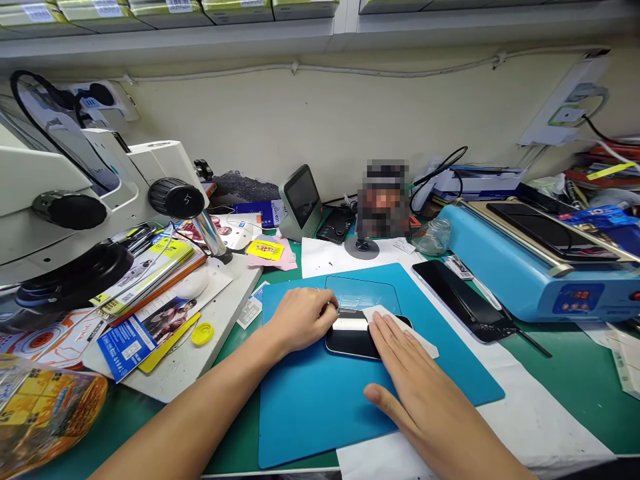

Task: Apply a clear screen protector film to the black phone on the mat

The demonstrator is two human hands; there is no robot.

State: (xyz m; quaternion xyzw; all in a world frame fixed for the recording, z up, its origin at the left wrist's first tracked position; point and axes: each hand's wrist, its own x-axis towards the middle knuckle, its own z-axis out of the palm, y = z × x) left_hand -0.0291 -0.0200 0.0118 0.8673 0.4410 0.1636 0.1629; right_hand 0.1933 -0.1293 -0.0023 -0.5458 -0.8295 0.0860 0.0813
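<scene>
At a cluttered repair table [575,380], a person is working with both bare hands over a dark phone [350,343] that is lying flat on a blue mat [310,407] at the centre of the frame. The left hand [300,320], reaching in from the lower left, is curling its fingers inward into a loose fist, with the fingertips meeting the phone's upper left edge; whether they are pinching anything there cannot be told. The right hand [415,393], coming in from the lower right, is lying wide open and flat, its straight fingers [387,340] pressing down on a white cloth [424,345] that is covering the right part of the phone, while the thumb is resting on the mat. Just above the phone, a clear film [363,293] is sitting on the mat, touching or almost touching the phone's upper edge. A sheet of white paper [525,420] is showing beneath the mat at the lower right. To the right of centre, a second dark phone [465,300] is lying on that paper, near a light blue machine [540,280] with a red digital readout. A white microscope [75,193] is filling the upper left of the frame, standing over packets and cards, with a yellow cap [202,332] lying on its white base. Behind the mat, a small grey screen [300,200] and a glass jar [433,237] are standing near the wall.
</scene>
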